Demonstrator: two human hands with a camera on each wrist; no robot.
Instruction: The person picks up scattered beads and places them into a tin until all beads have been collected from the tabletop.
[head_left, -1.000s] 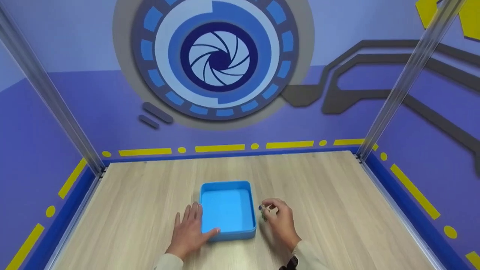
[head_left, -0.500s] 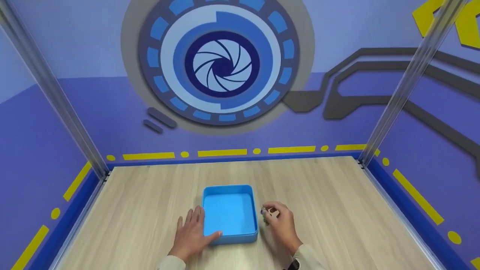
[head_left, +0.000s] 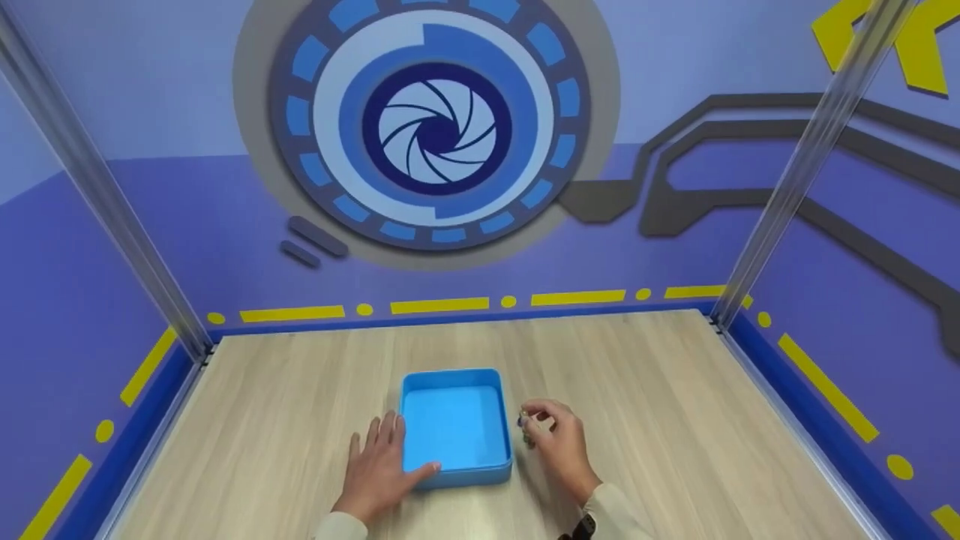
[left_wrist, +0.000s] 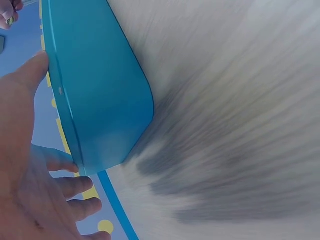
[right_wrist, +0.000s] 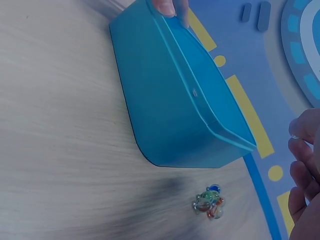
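A square, open-topped blue box [head_left: 456, 427] stands on the wooden table, its bare floor showing. My left hand [head_left: 376, 466] rests against its left side with the fingers spread, the thumb at the near rim. To the right of the box, my right hand [head_left: 561, 442] holds its thumb and forefinger together, pinching a small glass marble [left_wrist: 10, 21] that is mostly hidden by the fingers. Beneath this hand, a cluster of glass marbles [right_wrist: 210, 201] in blue, green and red lies on the table beside the box, partly covered by the fingers in the head view.
The pale wooden table [head_left: 300, 390] runs back to a blue and purple printed wall [head_left: 187, 225]. Metal posts rise at the left back corner [head_left: 112, 195] and the right back corner [head_left: 795, 165]. A dark watch [head_left: 583, 526] sits at the right wrist.
The head view has shifted slightly. Both hands and the box stay in nearly the same places, with the right fingers still over the marbles.
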